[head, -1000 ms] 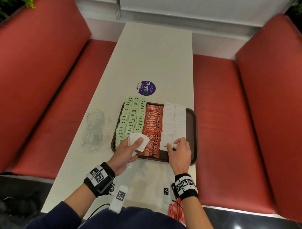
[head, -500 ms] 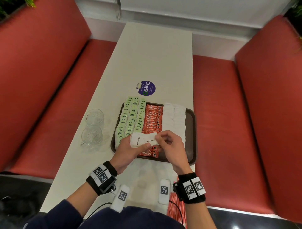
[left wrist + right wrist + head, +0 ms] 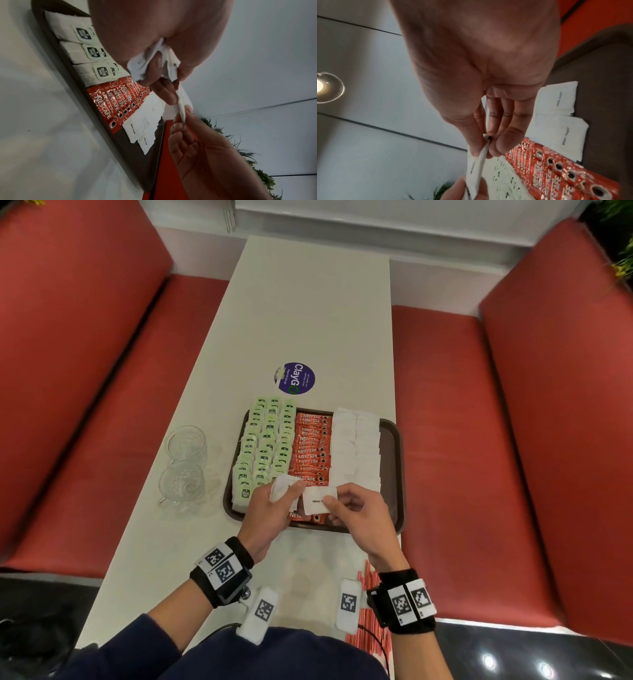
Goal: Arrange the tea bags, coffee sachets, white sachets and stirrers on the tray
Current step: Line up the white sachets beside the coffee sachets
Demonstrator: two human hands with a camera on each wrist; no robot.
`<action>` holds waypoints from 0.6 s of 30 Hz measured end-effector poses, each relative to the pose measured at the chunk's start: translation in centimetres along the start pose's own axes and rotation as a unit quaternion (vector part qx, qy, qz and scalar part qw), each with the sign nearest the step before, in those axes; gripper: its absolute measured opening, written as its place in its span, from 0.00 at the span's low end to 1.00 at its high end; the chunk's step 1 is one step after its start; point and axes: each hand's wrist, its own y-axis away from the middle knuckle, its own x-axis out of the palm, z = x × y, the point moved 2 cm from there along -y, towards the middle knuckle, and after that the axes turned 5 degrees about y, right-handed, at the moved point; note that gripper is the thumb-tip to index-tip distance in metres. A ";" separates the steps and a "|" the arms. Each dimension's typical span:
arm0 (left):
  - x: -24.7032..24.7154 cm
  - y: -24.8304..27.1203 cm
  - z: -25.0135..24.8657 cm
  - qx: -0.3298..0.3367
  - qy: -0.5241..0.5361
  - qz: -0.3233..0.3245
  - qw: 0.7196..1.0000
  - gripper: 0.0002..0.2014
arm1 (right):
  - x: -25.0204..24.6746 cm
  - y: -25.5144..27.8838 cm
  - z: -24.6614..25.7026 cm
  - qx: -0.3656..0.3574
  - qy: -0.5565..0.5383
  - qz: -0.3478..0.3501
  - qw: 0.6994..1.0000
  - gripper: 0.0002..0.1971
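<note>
From the head view, the brown tray is the landmark: green tea bags fill its left side, red coffee sachets the middle, and white sachets run in two rows right of the red ones. Both hands hover over the tray's near edge. The right hand pinches a single white sachet by its right end, the long axis lying across the tray, printed face up; the left hand is curled round a small bundle of spare sachets just beside it. The open spot at the near end of the white rows lies to the right of the held sachet, under the right hand, so I'd judge the right hand the nearer one to set it down. Red stirrers lie on the surface on the near side of the tray, beside the right wrist, not yet on it. From the left wrist view, the left hand has its fingers wrapped on the crumpled bundle, while the right hand grips the single sachet edge-on; the last laid white sachets sit near the tray's near rim. From the right wrist view, thumb and fingers nip the sachet, and the two laid white sachets lie just beyond the coffee row.
</note>
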 end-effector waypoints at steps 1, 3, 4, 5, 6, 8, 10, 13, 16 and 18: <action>0.1 0.0 -0.1 -0.005 -0.003 -0.004 1.000 0.09 | -0.3 0.0 -0.4 0.005 -0.001 -0.010 1.000 0.04; 0.0 -0.2 -0.6 -0.024 -0.007 0.003 1.000 0.12 | -1.6 -0.1 -1.5 0.020 -0.008 -0.057 0.998 0.04; -0.1 -0.3 -0.9 -0.035 -0.011 0.011 0.999 0.12 | -2.5 -0.3 -2.1 0.030 -0.007 -0.093 0.995 0.04; -0.4 -0.4 -1.1 -0.046 -0.016 0.019 0.999 0.12 | -3.6 -0.4 -2.8 0.041 0.003 -0.132 0.990 0.04; -0.7 -0.5 -1.3 -0.054 -0.023 0.027 0.998 0.12 | -4.7 -0.6 -3.8 0.053 0.024 -0.171 0.983 0.04; -1.4 -0.7 -1.4 -0.064 -0.028 0.037 0.997 0.16 | -6.7 -1.2 -5.8 0.076 0.079 -0.235 0.966 0.04; -1.9 -0.9 -1.3 -0.068 -0.014 0.043 0.997 0.18 | -7.9 -2.0 -7.4 0.090 0.115 -0.251 0.957 0.05; -2.3 -1.1 -1.0 -0.082 0.030 0.046 0.995 0.18 | -7.9 -3.1 -8.4 0.094 0.158 -0.232 0.955 0.07; -2.1 -1.0 -0.7 -0.095 0.054 0.051 0.993 0.18 | -7.1 -3.8 -8.7 0.105 0.194 -0.210 0.952 0.08; -1.9 -0.7 -0.8 -0.094 0.049 0.056 0.993 0.17 | -6.6 -4.2 -9.0 0.120 0.205 -0.207 0.949 0.09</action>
